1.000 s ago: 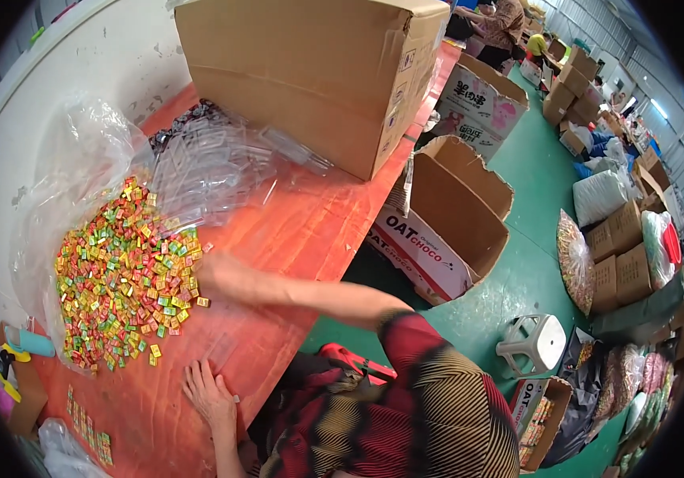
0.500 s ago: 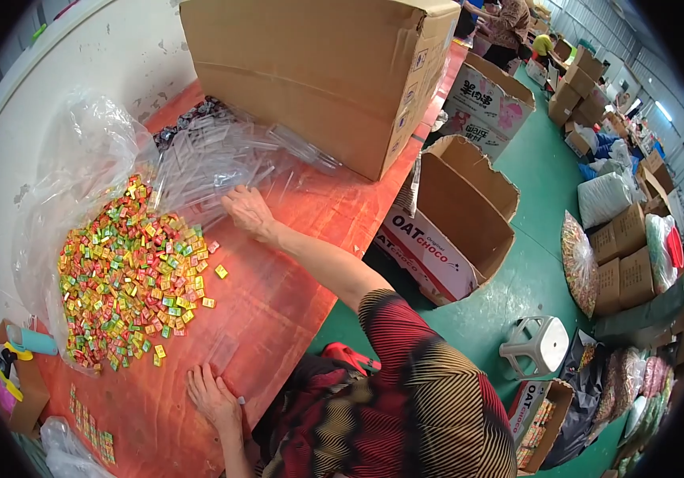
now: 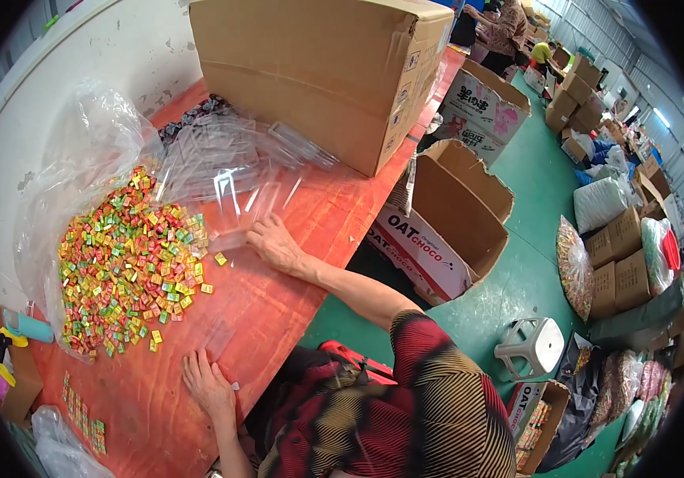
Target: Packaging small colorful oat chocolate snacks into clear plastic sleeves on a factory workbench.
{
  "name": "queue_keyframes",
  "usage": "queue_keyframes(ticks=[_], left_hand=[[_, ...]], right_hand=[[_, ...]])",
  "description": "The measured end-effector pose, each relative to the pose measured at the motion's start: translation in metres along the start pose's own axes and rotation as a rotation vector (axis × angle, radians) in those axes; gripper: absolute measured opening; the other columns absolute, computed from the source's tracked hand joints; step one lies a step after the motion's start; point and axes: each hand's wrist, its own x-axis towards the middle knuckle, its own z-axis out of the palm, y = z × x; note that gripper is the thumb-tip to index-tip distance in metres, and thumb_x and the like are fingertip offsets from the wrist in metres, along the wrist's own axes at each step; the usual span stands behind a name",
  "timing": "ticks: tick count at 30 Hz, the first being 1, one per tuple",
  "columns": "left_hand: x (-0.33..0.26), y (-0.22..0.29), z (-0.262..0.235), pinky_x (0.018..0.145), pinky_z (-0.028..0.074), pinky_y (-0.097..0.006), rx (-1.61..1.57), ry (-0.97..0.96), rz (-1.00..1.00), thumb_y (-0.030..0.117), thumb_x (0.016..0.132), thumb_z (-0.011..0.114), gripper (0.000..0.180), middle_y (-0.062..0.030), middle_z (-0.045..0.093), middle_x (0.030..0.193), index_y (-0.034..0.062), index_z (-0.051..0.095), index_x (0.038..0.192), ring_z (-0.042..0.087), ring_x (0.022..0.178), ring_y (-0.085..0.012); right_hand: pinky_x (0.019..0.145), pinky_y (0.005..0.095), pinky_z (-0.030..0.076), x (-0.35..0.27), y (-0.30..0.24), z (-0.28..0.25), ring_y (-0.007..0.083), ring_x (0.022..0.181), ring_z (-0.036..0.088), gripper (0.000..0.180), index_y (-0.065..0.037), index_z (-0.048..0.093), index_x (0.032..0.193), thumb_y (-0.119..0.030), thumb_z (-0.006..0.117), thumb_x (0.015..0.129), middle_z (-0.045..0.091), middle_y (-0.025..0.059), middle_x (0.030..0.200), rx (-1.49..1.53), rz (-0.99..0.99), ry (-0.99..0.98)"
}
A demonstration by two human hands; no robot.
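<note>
A heap of small colourful wrapped candies (image 3: 123, 263) lies on an open clear plastic bag on the red table (image 3: 278, 311). Beyond it sits a pile of clear plastic cases (image 3: 230, 171). My right hand (image 3: 274, 243) is stretched out, fingers apart, lying at the near edge of that pile with its fingertips on one clear case (image 3: 234, 235). My left hand (image 3: 207, 386) rests flat on the table near its front edge. A small clear case (image 3: 218, 338) lies just past its fingers. Neither hand holds anything.
A large cardboard box (image 3: 318, 72) stands at the back of the table. Open cartons (image 3: 453, 215) sit on the green floor to the right, with a white stool (image 3: 529, 346). More candies (image 3: 79, 414) and a small box of tools (image 3: 11, 350) lie at the left.
My right hand went from the edge of the candy heap up to the clear cases, then drew back a little to the pile's near edge. My left hand stayed put.
</note>
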Motion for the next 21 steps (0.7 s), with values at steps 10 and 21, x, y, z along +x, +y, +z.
queue_keyframes(ticks=[10, 21], left_hand=[[-0.010, -0.006, -0.002, 0.096, 0.029, -0.049, -0.021, 0.030, -0.002, 0.018, 0.086, 0.042, 0.034, -0.0181, 0.044, 0.121, 0.0045, 0.048, 0.117, 0.038, 0.115, -0.0376], [-0.011, -0.003, -0.005, 0.093, 0.032, -0.047, -0.022, 0.180, 0.002, 0.013, 0.081, 0.054, 0.018, -0.0145, 0.048, 0.116, 0.0048, 0.056, 0.096, 0.042, 0.111, -0.0350]], right_hand=[[0.096, 0.0472, 0.028, -0.003, -0.034, -0.022, 0.0302, 0.099, 0.045, 0.016, -0.004, 0.051, 0.086, -0.008, 0.047, 0.071, 0.049, 0.0118, 0.089, 0.224, -0.021, -0.077], [0.100, 0.0567, 0.020, -0.051, -0.082, -0.046, 0.0305, 0.116, 0.041, 0.027, -0.009, 0.055, 0.088, 0.001, 0.056, 0.063, 0.053, 0.0070, 0.098, 0.482, -0.220, -0.347]])
